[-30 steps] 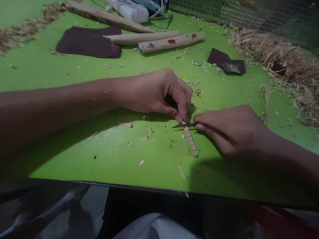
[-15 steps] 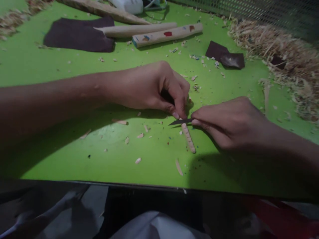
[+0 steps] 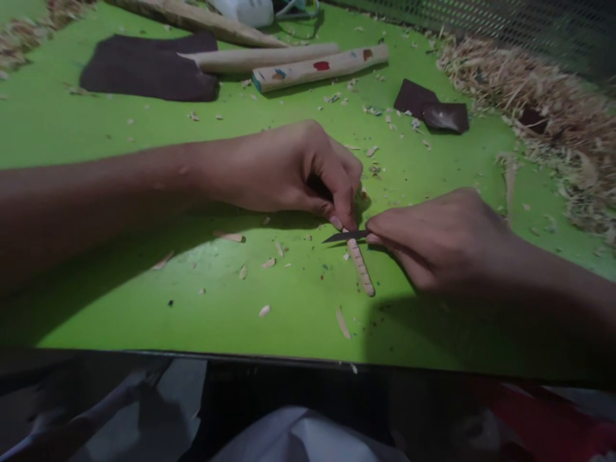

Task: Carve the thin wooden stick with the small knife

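Left hand (image 3: 289, 170) on stick (image 3: 360, 271), long axis near-far; blade (image 3: 342, 235) crosswise

Left hand (image 3: 289, 170) is covering the stick (image 3: 360, 273) at its far end; right hand (image 3: 443, 239) is hiding most of the blade (image 3: 342, 235); far edge is cropping a white object (image 3: 245, 9).

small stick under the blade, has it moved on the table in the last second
No. The small stick lies at the same gap and angle to the long wood chip near its lower end; only the view drifted.
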`<move>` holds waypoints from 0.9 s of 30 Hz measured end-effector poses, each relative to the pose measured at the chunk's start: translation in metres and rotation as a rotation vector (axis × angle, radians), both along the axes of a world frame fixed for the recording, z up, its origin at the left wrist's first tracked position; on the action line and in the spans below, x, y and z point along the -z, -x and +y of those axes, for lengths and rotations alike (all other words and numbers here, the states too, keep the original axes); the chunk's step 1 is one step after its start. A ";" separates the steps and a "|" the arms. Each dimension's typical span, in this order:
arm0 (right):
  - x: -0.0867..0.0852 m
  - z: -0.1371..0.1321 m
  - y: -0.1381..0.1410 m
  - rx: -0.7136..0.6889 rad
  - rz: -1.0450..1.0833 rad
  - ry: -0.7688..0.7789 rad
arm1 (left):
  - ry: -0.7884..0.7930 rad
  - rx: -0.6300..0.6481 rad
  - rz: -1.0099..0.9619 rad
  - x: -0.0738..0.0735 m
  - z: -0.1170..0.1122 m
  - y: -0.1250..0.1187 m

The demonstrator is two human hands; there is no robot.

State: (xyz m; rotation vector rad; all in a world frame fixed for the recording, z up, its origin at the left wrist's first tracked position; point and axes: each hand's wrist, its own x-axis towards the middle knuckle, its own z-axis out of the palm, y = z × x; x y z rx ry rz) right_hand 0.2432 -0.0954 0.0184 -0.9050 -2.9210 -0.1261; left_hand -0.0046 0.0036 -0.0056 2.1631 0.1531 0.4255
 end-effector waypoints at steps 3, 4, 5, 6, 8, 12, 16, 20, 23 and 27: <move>0.002 0.000 0.002 -0.018 0.003 -0.066 | -0.017 0.001 -0.019 0.000 -0.001 0.000; 0.003 0.000 0.003 -0.021 0.003 -0.084 | -0.029 0.001 -0.027 0.000 -0.002 0.000; 0.004 0.000 0.003 -0.022 0.000 -0.095 | -0.037 -0.002 -0.035 0.000 -0.003 0.000; 0.004 0.001 0.004 -0.022 -0.011 -0.102 | -0.041 -0.008 -0.038 -0.001 -0.004 0.000; 0.004 0.000 0.005 -0.028 -0.035 -0.115 | -0.043 -0.018 -0.038 -0.002 -0.007 0.000; 0.005 -0.001 0.006 -0.023 -0.052 -0.115 | -0.038 -0.028 -0.016 -0.005 -0.009 0.001; 0.006 -0.001 0.004 -0.015 -0.020 -0.088 | -0.015 -0.028 0.006 -0.005 -0.007 0.001; 0.009 0.001 0.002 0.041 0.038 0.035 | 0.006 -0.013 0.000 -0.004 -0.004 0.000; 0.010 0.002 0.000 0.114 0.076 0.150 | -0.008 0.014 -0.015 -0.002 -0.002 -0.001; 0.006 0.005 -0.003 0.106 0.228 0.258 | -0.014 0.001 -0.003 -0.002 -0.003 -0.001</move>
